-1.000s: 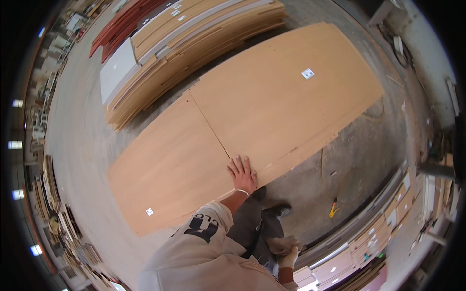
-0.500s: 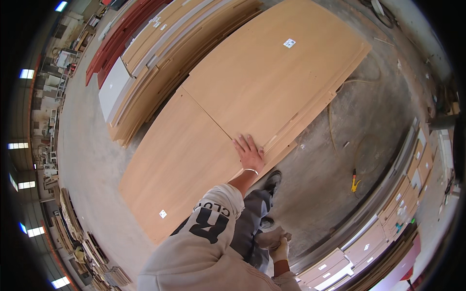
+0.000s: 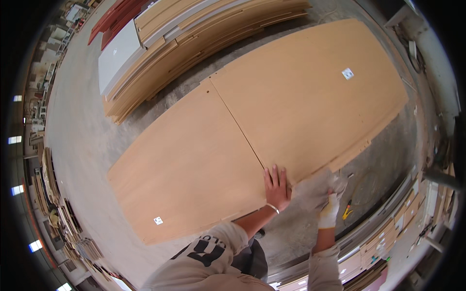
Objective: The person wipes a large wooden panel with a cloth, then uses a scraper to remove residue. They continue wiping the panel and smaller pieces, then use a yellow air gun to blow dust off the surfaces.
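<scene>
While two tan panels (image 3: 301,97) lie end to end across the middle of the frame, a thin dark seam (image 3: 238,127) splits them, slanting from upper centre down to the left hand (image 3: 278,193). Small dark spots sit by the seam's top end. White stickers: one at upper right (image 3: 347,73) on the right panel, one at lower left (image 3: 158,220) on the left panel. Strips of board jut out along the right panel's lower edge.

Left hand is bare, flat on the panels at the seam's lower end; fingers slightly apart, holding nothing. Pale wristband (image 3: 273,208) on that wrist.

Right hand (image 3: 330,201), right of lower centre, wears a pale glove (image 3: 328,218) and is at a greyish rag (image 3: 311,192) beside the right panel's lower edge. Both smeared by blur; can't tell if the fingers are clamped on the rag, nor if the rag touches the panel.

Yellow tool (image 3: 347,212) with a dark end lies on the grey floor (image 3: 77,126), just right of the glove. Board stack (image 3: 194,60) at upper left, white board (image 3: 119,56) at its left end, red boards (image 3: 114,24) behind. More boards (image 3: 383,237) at lower right.
</scene>
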Motion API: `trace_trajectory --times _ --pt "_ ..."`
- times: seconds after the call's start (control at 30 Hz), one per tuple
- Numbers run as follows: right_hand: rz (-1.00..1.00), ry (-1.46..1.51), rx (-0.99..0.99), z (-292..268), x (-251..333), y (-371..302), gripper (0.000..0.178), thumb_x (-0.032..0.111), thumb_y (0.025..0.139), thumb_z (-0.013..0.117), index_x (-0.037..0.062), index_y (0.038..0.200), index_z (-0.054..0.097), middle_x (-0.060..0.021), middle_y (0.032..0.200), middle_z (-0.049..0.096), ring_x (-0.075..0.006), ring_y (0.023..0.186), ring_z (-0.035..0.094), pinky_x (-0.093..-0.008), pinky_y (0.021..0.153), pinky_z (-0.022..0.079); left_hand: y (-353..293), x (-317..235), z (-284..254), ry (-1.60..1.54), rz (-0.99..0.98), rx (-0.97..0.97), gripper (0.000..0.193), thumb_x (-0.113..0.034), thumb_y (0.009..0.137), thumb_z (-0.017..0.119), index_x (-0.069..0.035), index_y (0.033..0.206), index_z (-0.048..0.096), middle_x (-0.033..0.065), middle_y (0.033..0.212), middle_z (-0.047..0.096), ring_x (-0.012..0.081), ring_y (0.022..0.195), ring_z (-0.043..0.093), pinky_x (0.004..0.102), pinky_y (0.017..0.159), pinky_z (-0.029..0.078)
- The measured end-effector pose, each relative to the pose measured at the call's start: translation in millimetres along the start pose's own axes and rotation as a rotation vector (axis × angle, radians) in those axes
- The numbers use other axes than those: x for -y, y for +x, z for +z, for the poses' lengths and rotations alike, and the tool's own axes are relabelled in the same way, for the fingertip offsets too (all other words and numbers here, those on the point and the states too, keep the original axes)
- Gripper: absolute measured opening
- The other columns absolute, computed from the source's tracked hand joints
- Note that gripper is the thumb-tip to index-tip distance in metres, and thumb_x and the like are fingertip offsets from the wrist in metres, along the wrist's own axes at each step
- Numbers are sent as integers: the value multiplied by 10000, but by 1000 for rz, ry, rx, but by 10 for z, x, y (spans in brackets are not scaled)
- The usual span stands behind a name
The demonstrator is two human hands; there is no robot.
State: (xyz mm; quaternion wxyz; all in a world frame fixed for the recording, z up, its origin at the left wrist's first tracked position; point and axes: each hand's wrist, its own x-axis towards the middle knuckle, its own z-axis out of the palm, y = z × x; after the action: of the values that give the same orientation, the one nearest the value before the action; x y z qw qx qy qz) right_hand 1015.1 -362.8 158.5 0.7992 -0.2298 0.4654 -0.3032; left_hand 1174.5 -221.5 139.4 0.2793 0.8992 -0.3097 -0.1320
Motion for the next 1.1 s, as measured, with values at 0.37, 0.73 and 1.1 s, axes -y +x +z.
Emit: trace_trajectory --times 0.37,0.73,1.1 --pt "261 -337 -81 1290 97 1706 455 43 888 539 -3 1339 503 -120 1246 623 -249 1213 567 -397 1083 433 2144 1450 -1081 123 -191 -268 611 -125 805 531 -8 1401 468 254 1489 402 452 1414 304 615 1168 165" --pt "361 -322 -129 1630 160 1509 456 85 868 577 43 1320 528 -108 1246 619 -284 1174 594 -439 1046 480 2263 1557 -1088 234 -133 -173 573 -307 941 453 -65 1460 461 249 1542 368 446 1438 300 612 1180 144" --pt "404 -174 22 1594 107 1627 131 39 884 637 3 1006 666 -70 990 707 -204 920 694 -335 842 556 2144 1459 -952 354 96 -356 583 -459 1046 323 -81 1456 494 277 1496 403 461 1352 391 598 1128 255"
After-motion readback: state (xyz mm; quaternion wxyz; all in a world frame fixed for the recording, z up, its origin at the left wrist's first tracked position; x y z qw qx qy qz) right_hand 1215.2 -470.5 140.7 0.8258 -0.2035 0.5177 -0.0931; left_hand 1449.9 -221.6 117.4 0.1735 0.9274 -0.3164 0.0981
